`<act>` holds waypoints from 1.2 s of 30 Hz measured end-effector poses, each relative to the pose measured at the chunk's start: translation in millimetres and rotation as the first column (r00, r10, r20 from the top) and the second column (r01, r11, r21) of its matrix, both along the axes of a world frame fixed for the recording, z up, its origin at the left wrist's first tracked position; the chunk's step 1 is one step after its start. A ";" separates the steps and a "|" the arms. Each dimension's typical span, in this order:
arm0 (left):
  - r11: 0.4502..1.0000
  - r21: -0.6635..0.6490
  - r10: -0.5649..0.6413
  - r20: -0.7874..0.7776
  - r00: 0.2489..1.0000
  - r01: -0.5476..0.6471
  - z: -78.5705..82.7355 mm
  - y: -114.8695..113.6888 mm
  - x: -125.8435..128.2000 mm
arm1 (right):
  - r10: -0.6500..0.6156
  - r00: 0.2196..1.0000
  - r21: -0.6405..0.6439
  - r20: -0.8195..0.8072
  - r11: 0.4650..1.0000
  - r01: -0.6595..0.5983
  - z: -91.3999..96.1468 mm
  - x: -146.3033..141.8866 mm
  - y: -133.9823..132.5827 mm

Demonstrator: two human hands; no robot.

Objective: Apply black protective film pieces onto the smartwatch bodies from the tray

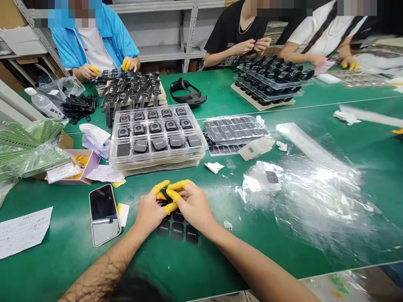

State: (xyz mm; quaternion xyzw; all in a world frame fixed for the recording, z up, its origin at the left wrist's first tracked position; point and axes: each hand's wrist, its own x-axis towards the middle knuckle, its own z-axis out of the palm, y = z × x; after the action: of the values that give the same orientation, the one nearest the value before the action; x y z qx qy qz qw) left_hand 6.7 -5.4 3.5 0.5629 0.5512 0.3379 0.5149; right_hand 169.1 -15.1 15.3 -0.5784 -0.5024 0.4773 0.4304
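Observation:
My left hand [150, 212] and my right hand [192, 204] meet over the green table [78, 256], fingertips in yellow finger cots. Together they pinch a small dark square piece [166, 195], mostly hidden by the fingers. Under my hands lie several black square stickers [178, 230] with white lettering. Just beyond stands a stack of clear trays [157, 136] holding black watch bodies.
A phone [103, 214] lies left of my hands, with a paper sheet [23, 230] further left. Crumpled clear plastic film [308, 197] spreads to the right. A sheet of black squares [234, 129], a pink box [82, 167] and green straps [30, 147] lie around. Other people work at the far side.

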 end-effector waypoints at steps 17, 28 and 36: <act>0.998 -0.041 0.048 0.015 0.999 -0.048 2.1 0.1 -0.7 | -0.205 0.979 -0.023 0.013 0.978 0.205 1.4 53.7 5.8; 0.997 -0.076 -0.014 -0.001 1.000 0.014 2.1 3.5 -1.8 | -0.181 0.525 0.170 0.831 0.983 0.070 -6.6 151.6 63.7; 0.997 -0.037 -0.061 0.029 0.998 0.062 0.3 2.0 -0.4 | 0.102 0.823 0.294 0.560 0.904 -0.312 -1.6 59.5 23.7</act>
State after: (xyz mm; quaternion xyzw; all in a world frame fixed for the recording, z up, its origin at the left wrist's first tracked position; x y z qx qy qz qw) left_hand 6.3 -3.4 3.8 0.5651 0.5325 0.3193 0.5433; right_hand 228.6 8.6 13.7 -0.5361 -0.7435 0.2388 0.3206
